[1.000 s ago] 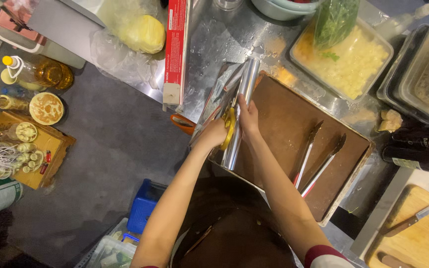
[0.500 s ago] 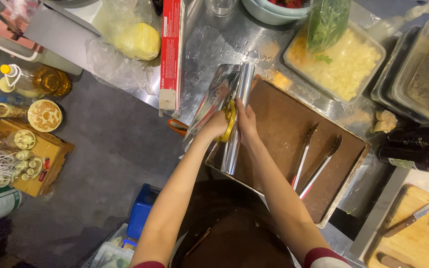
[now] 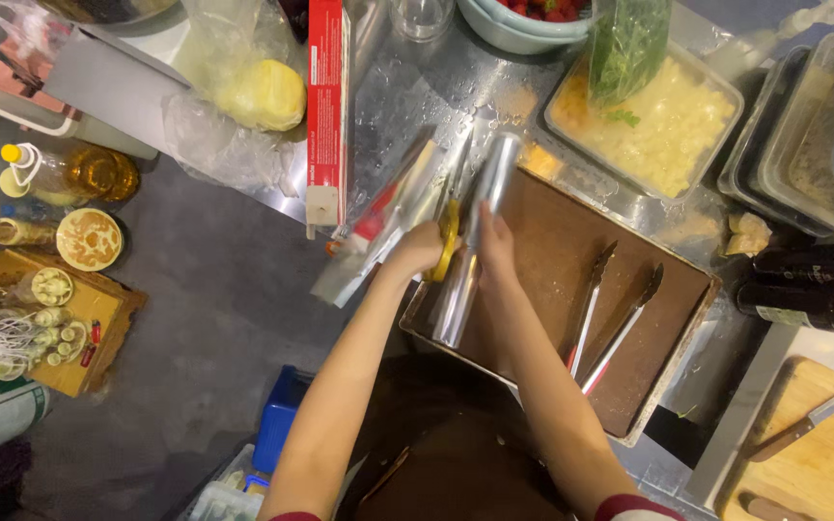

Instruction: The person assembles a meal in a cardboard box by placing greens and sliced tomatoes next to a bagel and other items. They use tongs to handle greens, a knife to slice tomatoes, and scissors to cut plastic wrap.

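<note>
From the head view, the left hand (image 3: pixel 417 253) closes around yellow-handled scissors (image 3: pixel 448 241), whose blades are hard to make out against the shiny foil. The right hand (image 3: pixel 494 236) presses with flat, loosely closed fingers on one roll of aluminium foil (image 3: pixel 475 241), which lies across the left edge of the brown tray (image 3: pixel 552 260). One pair of tongs (image 3: pixel 610 314) rests in the tray. One red foil box (image 3: pixel 325 106) lies on the steel counter (image 3: pixel 407 96). A knife (image 3: pixel 808 425) on the cutting board is partly cut off.
</note>
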